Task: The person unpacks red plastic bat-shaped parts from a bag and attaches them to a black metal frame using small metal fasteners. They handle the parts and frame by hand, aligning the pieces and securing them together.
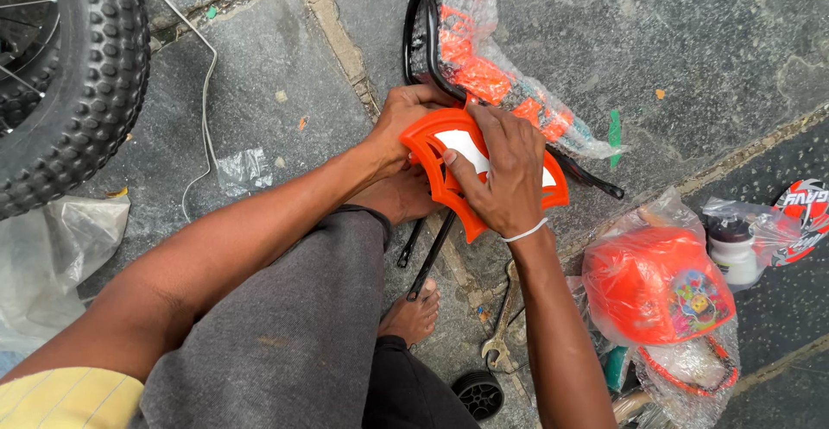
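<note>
both hands are gripping an orange plastic plate w/ white centre [449,148] near frame centre, just above the person's knee. left hand [399,123] is sitting at the plate's 9 o'clock edge, fingers curling round the rim, tips hidden behind it. right hand [503,170] is lying flat over the plate's face, fingers pressed together & pointing toward 10 o'clock, thumb hooking the lower rim. a black metal frame w/ orange parts in clear wrap [484,66] is lying at 12–1 o'clock, touching the plate's top. knobby tyre [78,75] is sitting at 9–10 o'clock, well apart. an orange wrapped basket [656,287] is lying at 4 o'clock. a spanner [501,334] is resting on the stone floor [285,58] at 5 o'clock, beside a bare foot [414,312].
</note>
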